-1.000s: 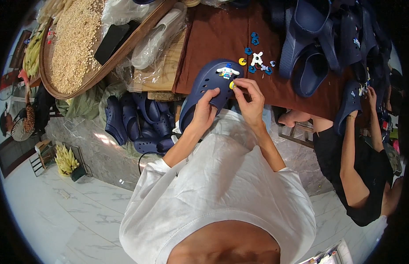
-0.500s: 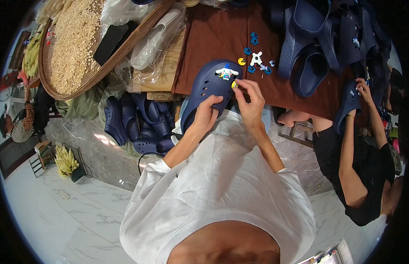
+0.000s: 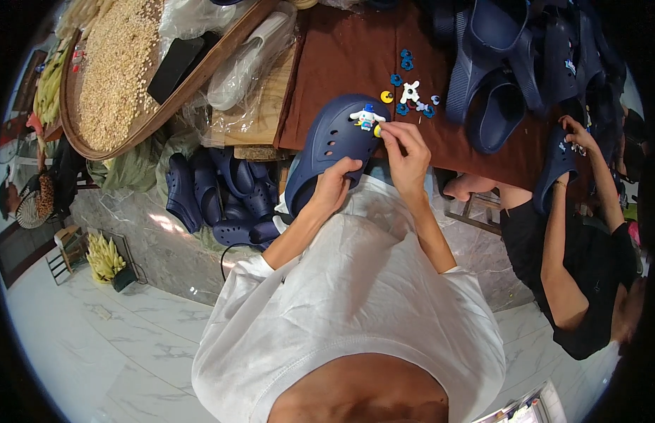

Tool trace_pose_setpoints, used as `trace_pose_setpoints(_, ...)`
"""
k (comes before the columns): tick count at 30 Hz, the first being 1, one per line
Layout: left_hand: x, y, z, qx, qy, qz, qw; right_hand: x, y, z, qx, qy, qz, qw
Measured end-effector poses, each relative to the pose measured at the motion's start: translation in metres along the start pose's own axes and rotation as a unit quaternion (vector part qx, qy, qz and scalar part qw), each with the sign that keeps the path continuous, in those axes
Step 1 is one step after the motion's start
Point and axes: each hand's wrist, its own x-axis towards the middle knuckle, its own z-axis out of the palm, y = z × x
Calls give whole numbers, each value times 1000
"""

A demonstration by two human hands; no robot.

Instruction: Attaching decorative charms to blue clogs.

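My left hand (image 3: 332, 187) grips the heel side of a navy blue clog (image 3: 327, 144) held tilted above the edge of a brown-covered table (image 3: 341, 63). A white and blue figure charm (image 3: 366, 115) sits on the clog's top. My right hand (image 3: 405, 151) pinches a small yellow charm (image 3: 377, 130) against the clog just below that figure. Loose charms (image 3: 410, 92), blue, yellow and white, lie on the brown cloth just beyond the clog.
More navy clogs (image 3: 496, 77) are piled at the table's far right, and others (image 3: 221, 197) sit bagged under the table. A round basket of grain (image 3: 116, 77) stands at left. A person in black (image 3: 581, 247) at right handles another clog (image 3: 556, 166).
The clog and both hands have barely shifted; my right hand keeps pressing the yellow charm at the same spot on the clog.
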Motion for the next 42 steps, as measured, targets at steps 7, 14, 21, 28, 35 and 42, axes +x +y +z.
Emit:
trace_pose_setpoints(7, -11, 11, -7, 16, -2, 6, 1000, 11, 24, -7, 313, -101, 241, 913)
trace_pose_setpoints(14, -24, 32, -9, 91, -41, 17, 995, 17, 13, -18, 370, -228, 217, 874)
trace_pose_setpoints(21, -22, 38, -8, 179, -40, -2, 983, 16, 15, -18, 332, -249, 186, 891)
trace_pose_setpoints(28, -17, 28, -3, 50, -13, -30, 998, 11, 26, -8, 267, -230, 176, 919)
trace_pose_setpoints(35, -11, 25, -3, -8, 3, -57, 998, 5, 23, -1, 309, -181, 235, 904)
trace_pose_setpoints(42, -10, 21, 2, 10, 25, -56, 998, -4, 29, 12, 125, -136, 143, 972)
